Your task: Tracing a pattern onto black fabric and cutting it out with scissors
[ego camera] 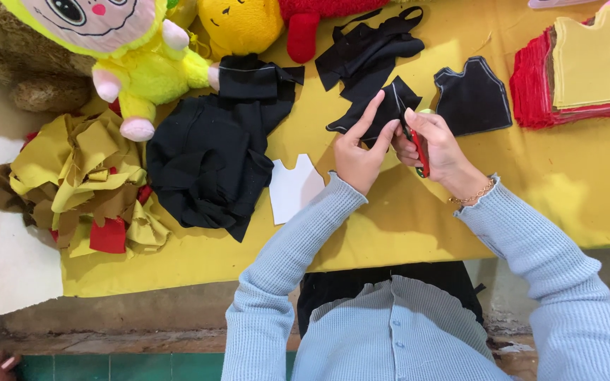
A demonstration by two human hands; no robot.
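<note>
My left hand (pixel 359 154) pinches a small black fabric piece (pixel 383 107) with a chalk outline, held just above the yellow table cover (pixel 404 219). My right hand (pixel 438 144) grips red-handled scissors (pixel 419 149) whose blades meet the edge of that piece. A cut black garment-shaped piece (pixel 473 97) lies to the right of my hands. A white paper pattern (pixel 293 188) lies to the left, beside a heap of black fabric (pixel 210 155).
Black offcuts (pixel 370 49) lie at the far edge. A stack of red and yellow cut pieces (pixel 587 67) sits at the right. Yellow, brown and red scraps (pixel 82 187) pile at the left. Plush toys (pixel 128 49) line the back.
</note>
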